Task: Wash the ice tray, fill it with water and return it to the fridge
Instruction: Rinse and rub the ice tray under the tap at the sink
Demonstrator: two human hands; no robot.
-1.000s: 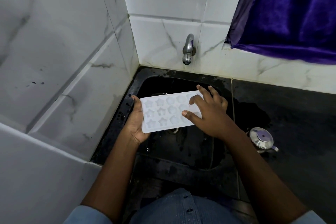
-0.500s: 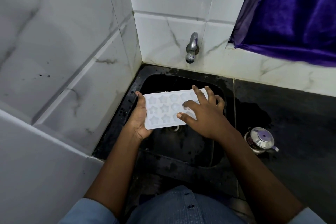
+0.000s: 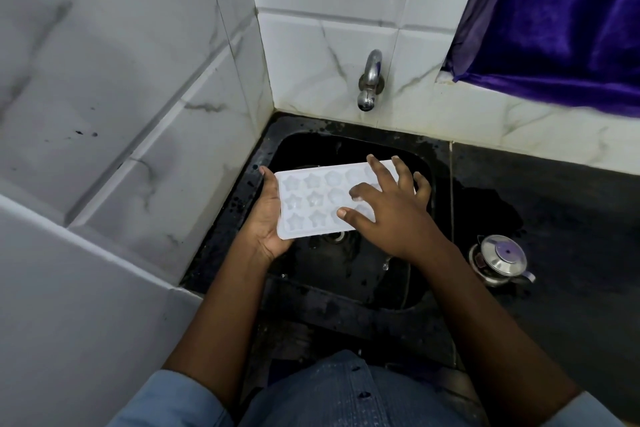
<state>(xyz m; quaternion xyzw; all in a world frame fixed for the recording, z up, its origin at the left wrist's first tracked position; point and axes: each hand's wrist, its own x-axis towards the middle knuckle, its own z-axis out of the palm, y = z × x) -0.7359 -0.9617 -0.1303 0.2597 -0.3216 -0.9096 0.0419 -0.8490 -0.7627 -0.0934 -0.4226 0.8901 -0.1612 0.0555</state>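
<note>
Two hands on the tray, tap still dry

Head view: both hands work over the black stone sink (image 3: 424, 291) set into the dark worktop (image 3: 554, 191) in a tiled corner. The white plastic ice tray with star and round moulds (image 3: 313, 199) is held above the basin, roughly level, open side up, below and in front of the chrome wall tap (image 3: 370, 80). No water is seen running from the tap.

The left hand (image 3: 268, 218) cradles the tray's left short end, thumb over the far edge and fingers curled underneath, clamped on the tray. The right hand (image 3: 388, 215) lies flat on the tray's right half, its fingers (image 3: 375, 166) spread apart and pressing into the moulds, covering them; it is rubbing or bracing, not gripping.

This looks like the washing step, early in the task. To do it well, I would keep the left hand's hold firm at the end so the thin tray does not flex or slip, and work the right fingertips into each mould in turn, since the star points likely trap residue. The tray probably needs moving back under the spout and the tap opening for a proper rinse. A small steel lidded pot (image 3: 498, 258) stands on the worktop just right of the sink, near the right forearm; an elbow swing could knock it.
</note>
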